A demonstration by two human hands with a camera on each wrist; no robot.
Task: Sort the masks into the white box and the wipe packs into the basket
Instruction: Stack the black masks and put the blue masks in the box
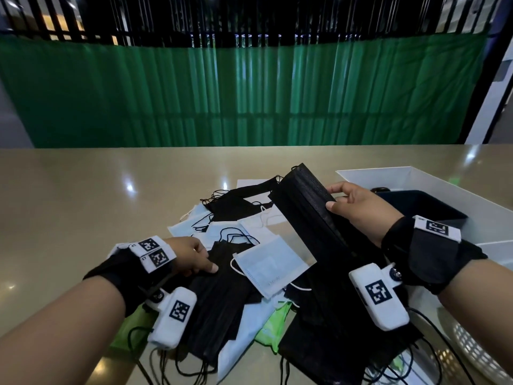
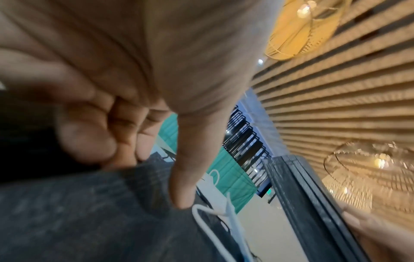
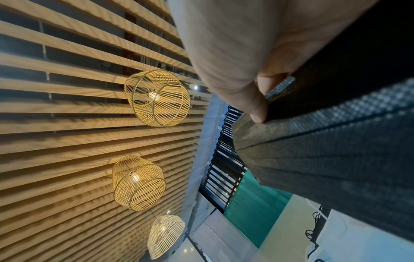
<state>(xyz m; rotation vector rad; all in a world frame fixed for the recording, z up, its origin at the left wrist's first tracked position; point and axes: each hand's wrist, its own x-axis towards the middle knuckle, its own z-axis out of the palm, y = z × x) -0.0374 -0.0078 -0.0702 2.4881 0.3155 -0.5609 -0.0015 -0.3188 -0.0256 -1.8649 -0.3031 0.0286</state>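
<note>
A loose pile of black masks [image 1: 222,290] and light blue masks [image 1: 272,265] covers the middle of the beige table [image 1: 83,195]. My right hand [image 1: 331,198] grips a stack of black masks [image 1: 305,215], lifted and tilted above the pile beside the white box [image 1: 433,176]. In the right wrist view the thumb and a finger of the right hand [image 3: 262,99] pinch that stack's edge [image 3: 336,150]. My left hand [image 1: 205,262] lies on the pile's near left. Its curled fingers [image 2: 100,134] and thumb close on a black mask [image 2: 89,212]. Green wipe packs [image 1: 273,323] [image 1: 130,326] poke out under the masks.
The white box stands at the right with a dark item [image 1: 422,207] inside. A white slotted basket [image 1: 472,354] shows at the lower right corner. Ear loops [image 1: 177,368] trail over the table's near edge. A green curtain [image 1: 249,93] hangs behind the table.
</note>
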